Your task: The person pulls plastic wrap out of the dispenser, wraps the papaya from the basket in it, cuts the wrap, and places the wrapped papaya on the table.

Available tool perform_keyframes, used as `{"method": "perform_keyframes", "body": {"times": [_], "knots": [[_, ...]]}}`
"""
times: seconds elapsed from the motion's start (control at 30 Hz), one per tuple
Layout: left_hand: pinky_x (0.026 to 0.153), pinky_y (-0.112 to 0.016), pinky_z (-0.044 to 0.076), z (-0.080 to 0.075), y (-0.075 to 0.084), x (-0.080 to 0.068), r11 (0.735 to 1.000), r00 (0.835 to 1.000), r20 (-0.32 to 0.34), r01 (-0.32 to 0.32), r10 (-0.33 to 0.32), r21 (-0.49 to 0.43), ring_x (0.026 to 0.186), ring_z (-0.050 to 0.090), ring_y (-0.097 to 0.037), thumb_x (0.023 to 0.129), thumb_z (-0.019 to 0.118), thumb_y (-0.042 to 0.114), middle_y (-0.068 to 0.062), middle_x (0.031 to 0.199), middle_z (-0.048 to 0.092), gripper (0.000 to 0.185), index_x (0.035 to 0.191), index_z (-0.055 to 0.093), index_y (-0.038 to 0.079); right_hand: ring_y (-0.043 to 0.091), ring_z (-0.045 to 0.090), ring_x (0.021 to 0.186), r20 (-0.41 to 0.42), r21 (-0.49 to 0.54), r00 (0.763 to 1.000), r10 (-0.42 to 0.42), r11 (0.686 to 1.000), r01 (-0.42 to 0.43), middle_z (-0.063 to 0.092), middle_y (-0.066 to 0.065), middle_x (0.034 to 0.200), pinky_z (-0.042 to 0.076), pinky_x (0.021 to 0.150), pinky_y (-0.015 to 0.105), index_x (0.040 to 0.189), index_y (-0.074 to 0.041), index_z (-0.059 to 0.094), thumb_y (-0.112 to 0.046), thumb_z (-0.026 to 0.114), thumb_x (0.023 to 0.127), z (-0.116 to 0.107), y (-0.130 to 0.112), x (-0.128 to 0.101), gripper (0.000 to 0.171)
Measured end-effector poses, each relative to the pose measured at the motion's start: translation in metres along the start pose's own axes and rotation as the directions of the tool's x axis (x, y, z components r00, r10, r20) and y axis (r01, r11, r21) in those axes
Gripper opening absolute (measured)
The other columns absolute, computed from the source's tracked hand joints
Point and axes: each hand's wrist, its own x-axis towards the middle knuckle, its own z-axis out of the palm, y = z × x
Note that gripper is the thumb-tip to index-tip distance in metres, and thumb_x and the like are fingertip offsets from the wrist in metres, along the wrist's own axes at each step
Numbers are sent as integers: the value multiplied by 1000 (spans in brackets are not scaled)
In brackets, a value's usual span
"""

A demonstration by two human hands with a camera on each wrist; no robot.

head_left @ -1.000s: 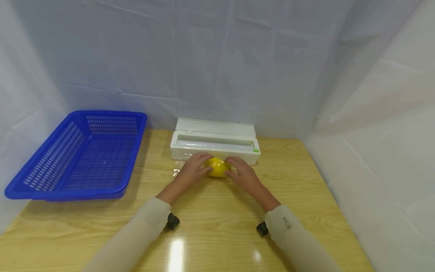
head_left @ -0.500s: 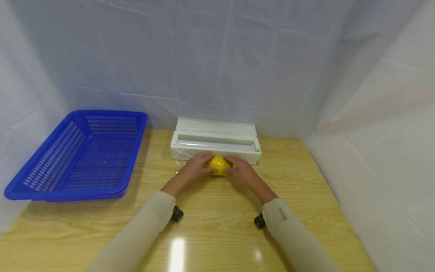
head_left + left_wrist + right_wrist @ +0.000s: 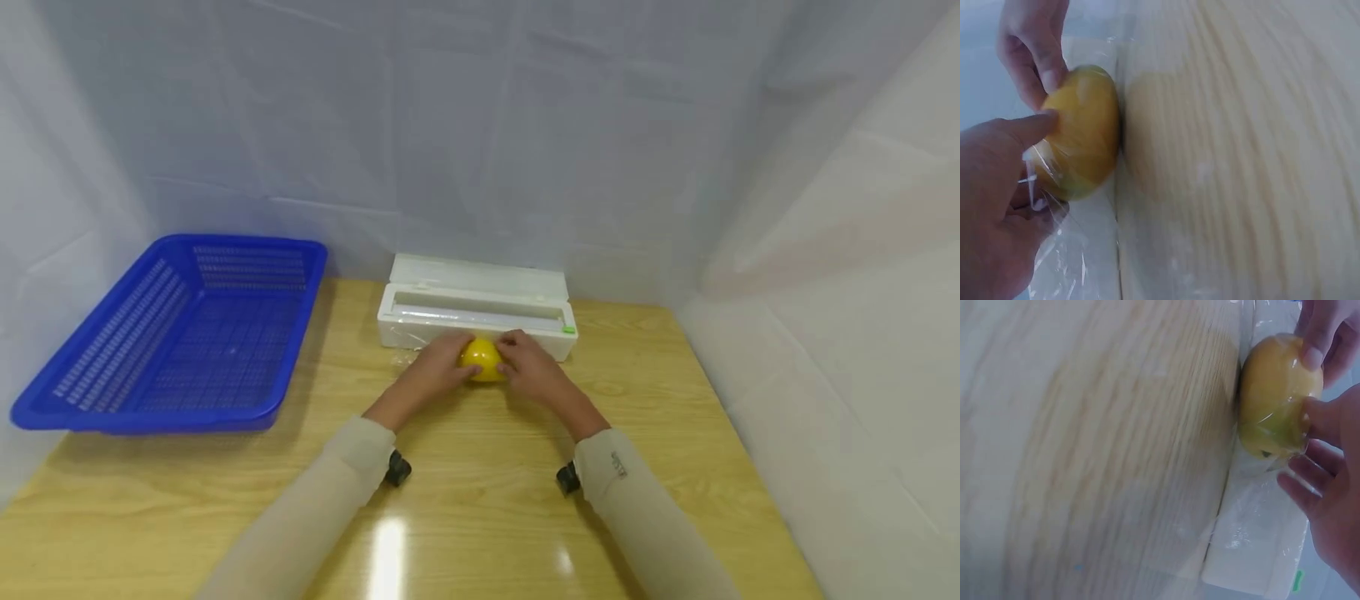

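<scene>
A yellow mango (image 3: 482,358) with a greenish end is held between both hands, close in front of the long white cling film box (image 3: 397,332). Clear cling film (image 3: 1069,269) lies over the fruit and spreads in wrinkles past its ends. My left hand (image 3: 437,367) grips the mango's left side, thumb pressed on the near face. On the other side my right hand (image 3: 534,368) holds it with the thumb, its fingers curved behind. In the right wrist view the mango's dark stem spot (image 3: 1266,454) shows through the film.
The box's lid (image 3: 480,275) stands raised at the back, with a film roll (image 3: 480,317) inside and a green tab (image 3: 569,330) at its right end. A large blue basket (image 3: 300,333) stands left on the wooden table (image 3: 480,517). White sheeting (image 3: 600,150) hangs behind and right.
Both hands have moved in closer around the mango, and it has shifted slightly away from me toward the box. Its side now shows rounder between the thumbs. The basket and box stay put.
</scene>
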Motion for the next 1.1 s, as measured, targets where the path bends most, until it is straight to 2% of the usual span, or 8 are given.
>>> {"method": "perform_keyframes", "body": {"times": [0.1,0.23,0.4,0.63,0.73,0.87,0.97,1.1], "knots": [[110,-46,45,3,2,-2,1000,1000,-9,2,-2,23,127,55,-35,96,71,28,-20,138,59,52,136,56,-3,32,50,126,-17,-77,1000,-17,997,15,52,15,141,45,109,43,143,-2,55,-23,58,104,1,-1,-2,44],[113,-47,43,4,7,-5,999,999,-30,-20,21,45,132,51,-36,96,71,27,-21,143,52,52,135,56,-4,34,50,132,-26,-108,1000,-3,994,0,54,15,145,40,114,46,146,-4,51,-27,59,104,3,3,-5,49],[116,-48,39,2,12,-4,998,999,-40,-35,37,49,134,47,-38,96,70,29,-22,144,50,55,137,55,-5,34,49,136,-62,-31,998,8,999,-10,55,13,146,40,115,48,147,-7,49,-29,61,102,0,8,-9,52],[118,-48,37,-4,15,-6,998,999,-37,0,2,59,137,44,-35,96,70,37,-17,148,48,63,145,50,2,32,47,137,-131,184,989,67,982,-42,52,11,146,41,113,53,143,-12,55,-33,58,103,-8,17,-17,45],[116,-46,39,-8,23,-2,998,999,-41,-13,16,69,136,44,-33,97,68,39,-14,148,49,61,145,52,5,34,46,136,-244,279,963,115,959,-44,53,13,144,39,113,55,139,-9,58,-29,59,103,-13,31,-22,41],[115,-43,41,-13,36,11,996,997,-50,-54,57,68,136,46,-29,99,66,37,-11,146,51,55,144,54,8,37,44,134,-364,404,906,216,913,-55,51,17,144,38,112,59,137,-6,60,-22,64,100,-22,55,-27,40],[116,-44,40,-14,47,24,996,995,-42,-91,92,27,138,46,-29,101,63,34,-10,147,52,51,144,54,9,39,40,136,-389,434,880,271,897,-84,47,20,147,35,112,60,137,-6,59,-19,69,97,-24,72,-31,44],[115,-44,41,-9,58,45,987,986,-43,-161,161,10,135,51,-29,102,62,29,-11,142,58,45,141,56,7,41,35,140,-397,439,870,294,893,-101,47,21,147,30,115,60,135,-1,60,-17,75,92,-21,86,-29,49]]}}
